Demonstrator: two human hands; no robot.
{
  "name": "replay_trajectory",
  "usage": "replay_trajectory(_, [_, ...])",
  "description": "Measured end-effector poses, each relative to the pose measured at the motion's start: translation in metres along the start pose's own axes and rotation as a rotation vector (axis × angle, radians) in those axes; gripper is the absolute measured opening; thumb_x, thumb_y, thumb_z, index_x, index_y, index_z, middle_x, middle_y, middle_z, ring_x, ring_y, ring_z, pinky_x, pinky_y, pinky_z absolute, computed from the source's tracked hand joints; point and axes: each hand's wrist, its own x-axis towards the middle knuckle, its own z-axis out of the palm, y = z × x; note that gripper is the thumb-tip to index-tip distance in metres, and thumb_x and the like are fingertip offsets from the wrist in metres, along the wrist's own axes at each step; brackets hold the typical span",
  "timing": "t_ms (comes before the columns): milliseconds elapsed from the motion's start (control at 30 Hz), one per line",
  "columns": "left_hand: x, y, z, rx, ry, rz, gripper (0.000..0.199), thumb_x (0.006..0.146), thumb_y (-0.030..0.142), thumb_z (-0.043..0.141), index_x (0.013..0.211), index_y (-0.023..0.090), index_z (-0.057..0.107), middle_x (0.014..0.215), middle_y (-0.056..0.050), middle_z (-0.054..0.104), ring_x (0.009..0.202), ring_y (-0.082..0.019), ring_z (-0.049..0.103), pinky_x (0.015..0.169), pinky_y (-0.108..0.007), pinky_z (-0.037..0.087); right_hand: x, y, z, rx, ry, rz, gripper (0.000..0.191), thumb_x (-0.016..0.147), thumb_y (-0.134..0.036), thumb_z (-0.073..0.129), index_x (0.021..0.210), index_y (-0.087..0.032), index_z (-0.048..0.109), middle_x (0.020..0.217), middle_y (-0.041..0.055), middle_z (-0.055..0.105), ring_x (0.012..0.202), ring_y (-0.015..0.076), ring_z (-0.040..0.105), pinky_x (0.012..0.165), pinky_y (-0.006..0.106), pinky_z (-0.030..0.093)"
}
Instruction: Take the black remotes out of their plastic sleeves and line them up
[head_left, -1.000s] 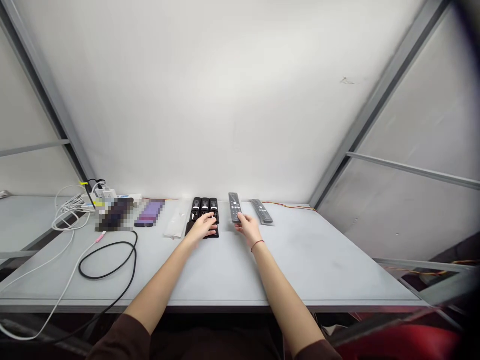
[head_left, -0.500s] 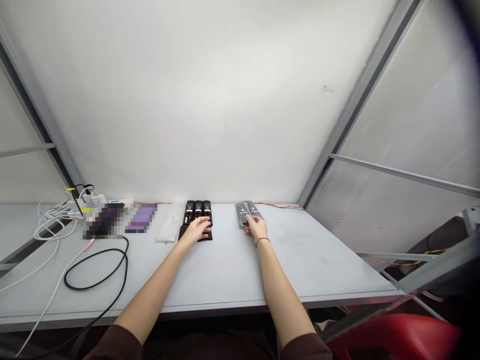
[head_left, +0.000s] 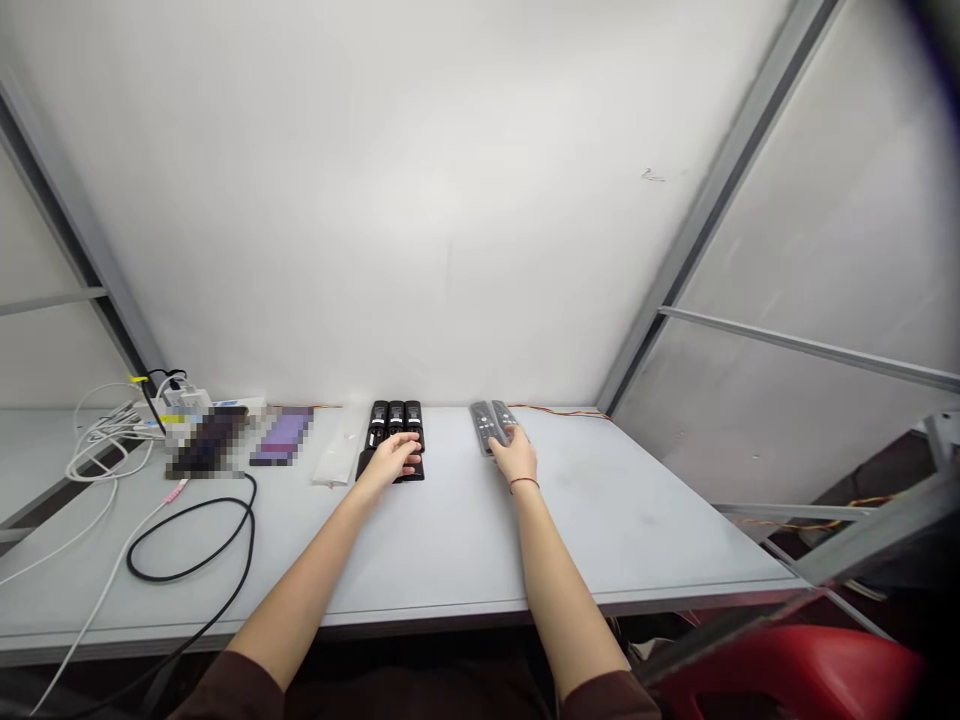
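Note:
Three black remote controls (head_left: 396, 412) lie side by side, their back sides up and battery compartments showing, near the wall left of centre. My left hand (head_left: 391, 462) rests over their near part with its fingers loosely stretched and apart, hiding some of it. To the right, two dark grey remote controls (head_left: 483, 424), buttons up and seemingly in clear plastic sleeves, lie next to each other. My right hand (head_left: 517, 460) grips the right-hand remote control (head_left: 505, 411) near its lower end, the thumb beside the left-hand one. The fingers' far side is hidden.
A clear plastic bag (head_left: 336, 460) lies left of the black remotes. Further left are a blurred purple item (head_left: 283, 436), a blurred dark item (head_left: 214, 440), a looped black cable (head_left: 193, 500) and tangled white cables (head_left: 105, 440). A red chair (head_left: 795, 670) stands below the table's right front edge.
The two grey remotes now lie visibly side by side, where they overlapped before. My right hand has turned and its thumb has shifted slightly left. The left hand has stayed nearly still.

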Motion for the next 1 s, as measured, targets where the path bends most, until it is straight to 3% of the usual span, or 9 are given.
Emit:
replay_trajectory(133, [0.000, 0.000, 0.000, 0.010, 0.004, 0.000, 0.031, 0.081, 0.030, 0.053, 0.109, 0.018, 0.057, 0.110, -0.008, 0.062, 0.081, -0.011, 0.061, 0.064, -0.019, 0.048, -0.002, -0.003, -0.001, -0.102, -0.004, -0.062, 0.039, 0.073, -0.025, 0.056, 0.111, -0.016, 0.059, 0.111, 0.0129, 0.055, 0.104, 0.0263, 0.056, 0.088, 0.036, 0.043])
replay_trajectory(300, [-0.002, 0.002, 0.001, 0.014, 0.008, -0.003, 0.031, 0.079, 0.031, 0.055, 0.107, 0.018, 0.058, 0.109, -0.008, 0.063, 0.079, -0.011, 0.061, 0.063, -0.019, 0.048, -0.005, -0.001, 0.000, -0.152, -0.064, -0.102, 0.031, 0.072, -0.029, 0.060, 0.100, -0.018, 0.066, 0.120, 0.0121, 0.049, 0.099, 0.0253, 0.057, 0.086, 0.034, 0.043])
replay_trajectory(500, [-0.003, 0.004, 0.002, 0.012, 0.024, 0.000, 0.030, 0.079, 0.029, 0.053, 0.107, 0.017, 0.058, 0.108, -0.008, 0.063, 0.076, -0.010, 0.061, 0.061, -0.019, 0.047, -0.012, -0.012, 0.001, -0.100, 0.008, -0.173, 0.033, 0.078, -0.027, 0.055, 0.109, -0.018, 0.061, 0.126, 0.0143, 0.041, 0.096, 0.0242, 0.057, 0.085, 0.036, 0.044])
replay_trajectory(567, [-0.002, 0.004, 0.002, 0.014, 0.038, 0.011, 0.029, 0.081, 0.028, 0.051, 0.107, 0.017, 0.058, 0.107, -0.008, 0.063, 0.074, -0.009, 0.061, 0.059, -0.017, 0.046, -0.021, -0.021, 0.007, -0.026, -0.055, -0.322, 0.032, 0.080, -0.033, 0.053, 0.108, -0.019, 0.061, 0.120, 0.0123, 0.046, 0.092, 0.0218, 0.057, 0.085, 0.034, 0.044])
replay_trajectory(633, [0.000, 0.003, 0.001, 0.013, 0.063, 0.028, 0.028, 0.081, 0.027, 0.049, 0.105, 0.018, 0.058, 0.105, -0.008, 0.064, 0.071, -0.008, 0.060, 0.057, -0.017, 0.045, -0.034, -0.032, 0.016, 0.042, -0.241, -0.515, 0.037, 0.082, -0.041, 0.054, 0.112, -0.020, 0.059, 0.113, 0.0098, 0.051, 0.088, 0.0193, 0.057, 0.084, 0.032, 0.044])
replay_trajectory(700, [0.003, 0.001, -0.001, 0.022, 0.096, 0.053, 0.027, 0.080, 0.026, 0.049, 0.103, 0.018, 0.059, 0.103, -0.007, 0.064, 0.068, -0.008, 0.058, 0.055, -0.018, 0.044, -0.047, -0.040, 0.027, 0.028, -0.434, -0.648, 0.056, 0.077, -0.049, 0.059, 0.124, -0.022, 0.051, 0.112, 0.0091, 0.051, 0.088, 0.0191, 0.056, 0.082, 0.032, 0.044])
replay_trajectory(767, [0.006, -0.001, -0.003, 0.057, 0.124, 0.091, 0.027, 0.078, 0.026, 0.049, 0.102, 0.017, 0.059, 0.099, -0.007, 0.065, 0.066, -0.009, 0.057, 0.054, -0.020, 0.044, -0.058, -0.046, 0.037, -0.064, -0.527, -0.698, 0.073, 0.070, -0.055, 0.065, 0.132, -0.023, 0.044, 0.109, 0.0091, 0.050, 0.086, 0.0200, 0.056, 0.079, 0.032, 0.044])
replay_trajectory(933, [0.011, -0.007, -0.005, 0.232, 0.161, 0.254, 0.024, 0.079, 0.025, 0.047, 0.097, 0.016, 0.061, 0.093, -0.006, 0.066, 0.076, -0.014, 0.060, 0.068, -0.026, 0.049, -0.066, -0.051, 0.047, -0.205, -0.495, -0.758, 0.061, 0.072, -0.051, 0.064, 0.123, -0.019, 0.050, 0.102, 0.0094, 0.054, 0.086, 0.0219, 0.057, 0.078, 0.033, 0.042])
replay_trajectory(1000, [0.010, -0.008, -0.005, 0.332, 0.181, 0.333, 0.021, 0.079, 0.025, 0.048, 0.093, 0.018, 0.062, 0.093, -0.005, 0.066, 0.083, -0.016, 0.060, 0.078, -0.028, 0.048, -0.066, -0.052, 0.048, -0.208, -0.471, -0.765, 0.064, 0.073, -0.048, 0.063, 0.127, -0.017, 0.046, 0.105, 0.0109, 0.055, 0.089, 0.0228, 0.056, 0.079, 0.033, 0.041])
